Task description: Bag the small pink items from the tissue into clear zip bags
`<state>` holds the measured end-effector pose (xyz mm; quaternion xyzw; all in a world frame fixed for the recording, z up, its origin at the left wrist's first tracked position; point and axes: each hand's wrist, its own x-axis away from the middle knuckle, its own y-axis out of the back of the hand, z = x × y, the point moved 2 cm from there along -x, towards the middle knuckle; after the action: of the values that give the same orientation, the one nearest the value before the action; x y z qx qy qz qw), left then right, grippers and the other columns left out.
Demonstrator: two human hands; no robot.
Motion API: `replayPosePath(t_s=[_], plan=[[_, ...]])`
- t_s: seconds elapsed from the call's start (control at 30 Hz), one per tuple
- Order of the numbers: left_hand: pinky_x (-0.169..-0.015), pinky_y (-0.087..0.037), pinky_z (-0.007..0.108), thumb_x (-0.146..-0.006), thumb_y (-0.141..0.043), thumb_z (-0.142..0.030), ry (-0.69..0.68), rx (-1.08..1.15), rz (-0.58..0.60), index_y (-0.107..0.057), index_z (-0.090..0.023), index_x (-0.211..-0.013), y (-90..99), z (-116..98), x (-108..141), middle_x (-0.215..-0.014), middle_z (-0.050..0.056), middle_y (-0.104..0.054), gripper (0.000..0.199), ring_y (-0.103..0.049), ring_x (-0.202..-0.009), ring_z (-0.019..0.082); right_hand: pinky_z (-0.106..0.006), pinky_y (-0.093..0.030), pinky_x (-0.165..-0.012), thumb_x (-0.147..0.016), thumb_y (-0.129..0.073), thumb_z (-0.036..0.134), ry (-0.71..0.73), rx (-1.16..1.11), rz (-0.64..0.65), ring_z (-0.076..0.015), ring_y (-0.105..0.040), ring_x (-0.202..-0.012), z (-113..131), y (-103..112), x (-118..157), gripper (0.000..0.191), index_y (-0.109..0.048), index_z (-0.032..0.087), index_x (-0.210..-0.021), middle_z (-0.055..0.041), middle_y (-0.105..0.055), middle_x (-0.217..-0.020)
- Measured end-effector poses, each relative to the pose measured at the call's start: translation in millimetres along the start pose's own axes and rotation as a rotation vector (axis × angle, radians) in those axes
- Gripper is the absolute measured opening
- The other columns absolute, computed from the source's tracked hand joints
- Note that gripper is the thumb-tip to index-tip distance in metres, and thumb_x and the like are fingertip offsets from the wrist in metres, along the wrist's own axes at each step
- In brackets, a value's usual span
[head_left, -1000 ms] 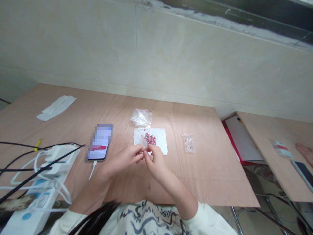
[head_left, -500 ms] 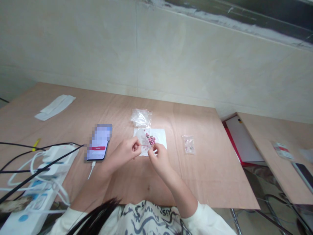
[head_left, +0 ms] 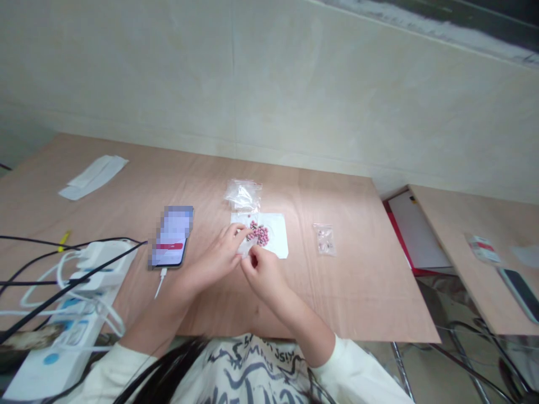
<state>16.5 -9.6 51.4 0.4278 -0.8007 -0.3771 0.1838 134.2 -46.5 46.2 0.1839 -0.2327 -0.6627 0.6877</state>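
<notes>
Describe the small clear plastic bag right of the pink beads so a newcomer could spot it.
On the light wooden table bearing the lit phone, find the white sheet with pink beads on it. The bag lies to the sheet's right. Unlike the clear plastic bags beyond the sheet, it lies alone and shows a few small pieces inside.

The left hand (head_left: 225,249) and right hand (head_left: 263,269) hold what may be a small clear bag (head_left: 246,246). Pink beads (head_left: 260,234) sit on white paper (head_left: 278,238), near the phone (head_left: 172,235).
</notes>
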Motion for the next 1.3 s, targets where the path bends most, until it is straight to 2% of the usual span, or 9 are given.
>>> replayPosePath(t_s=[0.13, 0.23, 0.3, 0.4, 0.5, 0.6, 0.7, 0.87, 1.3], plan=[[-0.104, -0.021, 0.040, -0.070, -0.036, 0.000, -0.135, 0.078, 0.110, -0.043, -0.020, -0.116, 5.7, -3.8, 0.5, -0.122, 0.006, -0.044, 0.051, -0.034, -0.119, 0.018, -0.021, -0.023, -0.045, -0.064, -0.045, 0.017, -0.083, -0.082, -0.001, -0.0078, -0.034, -0.046, -9.9, 11.0, -10.3, 0.017, -0.036, 0.018, -0.049, 0.0057, -0.036, -0.046], [-0.105, -0.021, 0.040, -0.077, -0.047, -0.016, -0.191, 0.171, 0.236, -0.032, -0.023, -0.125, 6.2, -1.5, 3.3, -0.128, 0.006, -0.041, 0.051, -0.033, -0.121, 0.019, -0.020, -0.023, -0.041, -0.069, -0.045, 0.025, -0.239, -0.312, 0.062, -0.0069, -0.031, -0.041, -16.8, 17.2, -18.0, 0.022, -0.036, 0.019, -0.050, 0.0066, -0.033, -0.044], [-0.101, -0.028, 0.039, -0.075, -0.055, -0.028, -0.179, 0.203, 0.239, -0.030, -0.023, -0.126, 5.9, 1.5, 2.7, -0.129, 0.008, -0.039, 0.057, -0.035, -0.120, 0.021, -0.020, -0.025, -0.037, -0.072, -0.045, 0.034, -0.319, -0.503, 0.178, -0.0065, -0.030, -0.038, -19.0, 19.5, -20.4, 0.024, -0.038, 0.019, -0.054, 0.0073, -0.033, -0.044], [-0.097, -0.033, 0.038, -0.077, -0.053, -0.033, -0.127, 0.185, 0.152, -0.038, -0.023, -0.118, 6.2, 6.5, -2.8, -0.119, 0.008, -0.046, 0.045, -0.041, -0.113, 0.020, -0.021, -0.029, -0.036, -0.075, -0.042, 0.044, -0.302, -0.657, 0.293, -0.0075, -0.035, -0.037, -29.0, 22.9, -22.7, 0.027, -0.044, 0.018, -0.066, 0.0055, -0.042, -0.050], [-0.094, -0.035, 0.038, -0.076, -0.055, -0.032, -0.068, 0.120, 0.111, -0.042, -0.020, -0.113, 4.9, 13.1, -9.0, -0.112, 0.008, -0.049, 0.042, -0.043, -0.109, 0.021, -0.023, -0.035, -0.043, -0.074, -0.045, 0.040, -0.217, -0.469, 0.041, -0.0085, -0.040, -0.044, -58.1, 27.1, -28.4, 0.023, -0.048, 0.018, -0.073, 0.0017, -0.050, -0.063], [-0.091, -0.036, 0.040, -0.072, -0.059, -0.032, -0.023, 0.040, 0.104, -0.042, -0.018, -0.111, -1.9, 22.3, -12.1, -0.109, 0.010, -0.050, 0.045, -0.045, -0.106, 0.023, -0.029, -0.042, -0.062, -0.068, -0.053, 0.025, -0.084, -0.138, -0.178, -0.0141, -0.050, -0.065, -87.3, 24.2, -33.7, 0.012, -0.053, 0.017, -0.077, -0.0030, -0.053, -0.075], [-0.089, -0.038, 0.040, -0.071, -0.059, -0.033, -0.016, -0.013, 0.086, -0.041, -0.016, -0.110, -13.8, 31.8, -11.2, -0.108, 0.011, -0.049, 0.046, -0.046, -0.104, 0.025, -0.031, -0.042, -0.071, -0.071, -0.050, 0.017, 0.012, 0.001, -0.144, -0.0164, -0.052, -0.076, -99.8, 15.0, -36.5, 0.011, -0.055, 0.017, -0.080, -0.0046, -0.053, -0.080], [-0.088, -0.037, 0.037, -0.073, -0.055, -0.030, -0.057, -0.109, 0.053, -0.039, -0.011, -0.113, -28.4, 41.3, -6.9, -0.108, 0.013, -0.048, 0.046, -0.045, -0.104, 0.025, -0.028, -0.041, -0.071, -0.074, -0.048, 0.014, 0.075, 0.065, -0.104, -0.0154, -0.052, -0.076, -96.6, 10.2, -38.9, 0.010, -0.057, 0.017, -0.079, -0.0043, -0.052, -0.080], [-0.086, -0.029, 0.037, -0.070, -0.061, -0.039, 0.045, -0.221, -0.020, -0.043, -0.016, -0.109, -28.8, 37.1, -14.2, -0.110, 0.011, -0.054, 0.049, -0.046, -0.104, 0.026, -0.028, -0.041, -0.068, -0.075, -0.052, 0.021, 0.099, -0.022, -0.188, -0.0161, -0.051, -0.074, -69.6, 4.1, -27.1, 0.010, -0.056, 0.017, -0.084, -0.0044, -0.055, -0.078]])
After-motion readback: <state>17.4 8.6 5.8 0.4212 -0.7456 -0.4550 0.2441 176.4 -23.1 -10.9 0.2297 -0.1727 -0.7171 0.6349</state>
